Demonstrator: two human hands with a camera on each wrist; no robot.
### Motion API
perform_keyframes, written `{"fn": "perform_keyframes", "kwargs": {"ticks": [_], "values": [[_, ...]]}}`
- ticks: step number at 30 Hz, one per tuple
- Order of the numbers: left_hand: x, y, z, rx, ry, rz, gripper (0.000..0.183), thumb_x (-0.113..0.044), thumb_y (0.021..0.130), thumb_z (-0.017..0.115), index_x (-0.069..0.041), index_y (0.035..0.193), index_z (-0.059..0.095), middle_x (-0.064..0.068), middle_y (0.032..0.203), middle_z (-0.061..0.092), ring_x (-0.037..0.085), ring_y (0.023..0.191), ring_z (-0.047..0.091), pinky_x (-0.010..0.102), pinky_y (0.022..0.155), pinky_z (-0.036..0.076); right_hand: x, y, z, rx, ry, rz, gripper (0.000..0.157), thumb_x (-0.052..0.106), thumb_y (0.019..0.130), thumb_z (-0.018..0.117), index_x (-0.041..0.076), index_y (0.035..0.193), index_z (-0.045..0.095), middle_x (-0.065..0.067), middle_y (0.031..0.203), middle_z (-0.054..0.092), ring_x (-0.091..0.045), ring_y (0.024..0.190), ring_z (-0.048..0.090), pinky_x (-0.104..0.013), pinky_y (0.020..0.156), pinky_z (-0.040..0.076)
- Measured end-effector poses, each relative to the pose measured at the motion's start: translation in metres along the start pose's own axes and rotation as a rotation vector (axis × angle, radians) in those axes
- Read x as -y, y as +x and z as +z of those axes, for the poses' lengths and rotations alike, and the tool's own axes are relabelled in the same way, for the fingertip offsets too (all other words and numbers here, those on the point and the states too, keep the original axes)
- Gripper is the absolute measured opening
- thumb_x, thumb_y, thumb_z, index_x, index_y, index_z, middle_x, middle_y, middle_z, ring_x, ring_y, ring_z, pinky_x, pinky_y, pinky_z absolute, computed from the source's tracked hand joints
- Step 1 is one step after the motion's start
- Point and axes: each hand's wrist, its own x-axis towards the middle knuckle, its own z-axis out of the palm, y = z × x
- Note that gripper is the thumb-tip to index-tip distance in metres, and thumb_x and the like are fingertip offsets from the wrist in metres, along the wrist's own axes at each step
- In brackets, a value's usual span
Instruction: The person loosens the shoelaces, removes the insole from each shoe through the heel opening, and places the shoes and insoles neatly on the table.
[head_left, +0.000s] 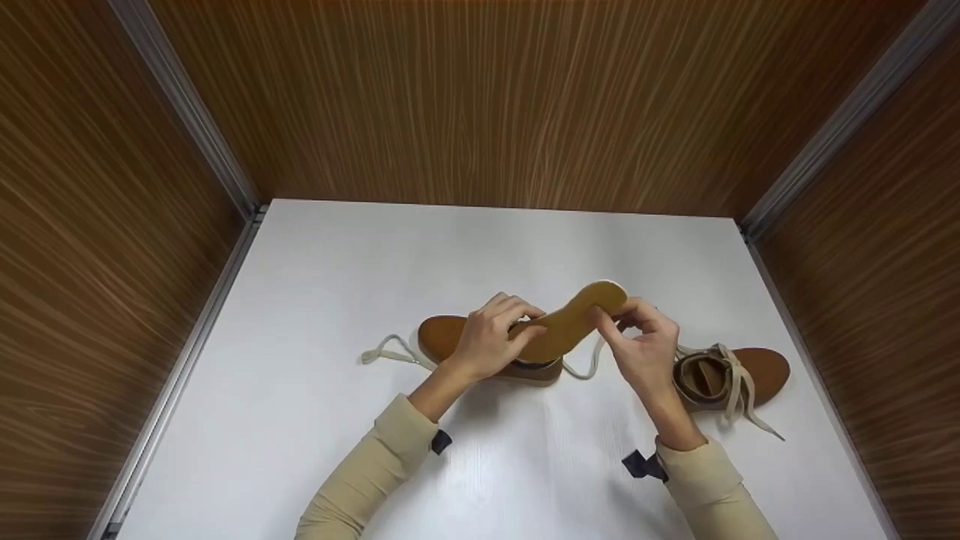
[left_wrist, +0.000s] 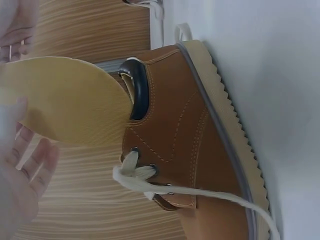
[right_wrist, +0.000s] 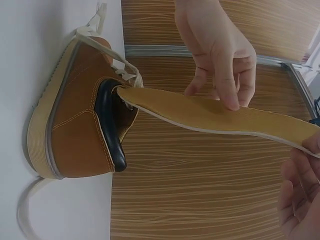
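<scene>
A: ok what's the head view got?

B: Both hands on one tan insole. Left hand has it lightly, thumb on the face, fingers bent past the edge; right hand pinches the raised right end. Other end's at the mouth of the brown shoe, toe left; can't tell how deep. Only here do you get the whole second shoe, sitting near the right edge of the white table. Much more room to the left and far side, up to the wood panels.

A: left wrist add anything?

B: Yeah, side detail: jagged sole, lace and black collar. The insole's broad end is right by that collar, so it's tight there. Hands are partly cropped.

A: and right wrist?

B: Insole nearly edge-on, so you see its pale rim and gentle bend, which the head view hides. Left thumb's on the face, right fingers are cropped at the raised end. Plenty of air between insole and tabletop.
</scene>
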Motion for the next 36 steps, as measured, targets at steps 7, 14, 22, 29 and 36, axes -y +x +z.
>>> {"fn": "perform_keyframes", "kwargs": {"ticks": [7,14,22,29,36], "values": [[0.001,0.002,-0.004,0.001,0.023,0.015,0.007,-0.020,0.097,0.075,-0.014,0.098,0.080,-0.003,0.096,0.079,0.018,0.092,0.069,0.030,0.077,0.059,-0.003,0.001,-0.006,0.040,0.026,-0.004,0.013,-0.012,0.083,0.079,-0.008,0.093,0.072,0.023,0.089,0.070,0.003,0.078,0.064,-0.013,0.070,0.052],[-0.001,0.015,-0.016,-0.003,0.070,0.062,0.007,-0.020,0.097,0.076,-0.015,0.099,0.080,-0.003,0.096,0.078,0.017,0.094,0.068,0.029,0.079,0.059,0.009,0.005,-0.016,0.068,-0.006,-0.052,0.032,-0.010,0.081,0.083,-0.001,0.111,0.075,0.020,0.103,0.074,-0.002,0.094,0.067,-0.019,0.080,0.052],[0.005,0.021,-0.031,0.066,0.179,0.090,0.012,-0.024,0.100,0.071,-0.016,0.100,0.080,-0.003,0.097,0.077,0.017,0.093,0.068,0.029,0.079,0.061,0.006,0.011,-0.020,0.111,-0.073,-0.171,0.039,-0.013,0.077,0.084,-0.002,0.114,0.075,-0.008,0.100,0.077,0.004,0.096,0.065,-0.017,0.079,0.053],[0.013,0.018,-0.039,0.145,0.358,0.130,0.011,-0.021,0.102,0.068,-0.018,0.101,0.079,-0.002,0.098,0.075,0.017,0.092,0.067,0.030,0.072,0.062,0.004,0.011,-0.018,0.237,-0.284,-0.271,0.043,0.001,0.079,0.090,0.003,0.118,0.075,-0.012,0.110,0.077,-0.018,0.103,0.068,-0.018,0.089,0.050],[0.014,0.019,-0.041,0.208,0.504,0.161,0.010,-0.014,0.098,0.073,-0.019,0.105,0.078,-0.001,0.101,0.073,0.018,0.093,0.066,0.030,0.071,0.062,0.003,0.010,-0.008,0.328,-0.456,-0.401,0.036,0.014,0.078,0.093,0.010,0.111,0.079,-0.006,0.103,0.078,-0.027,0.096,0.070,-0.040,0.078,0.056]]}}
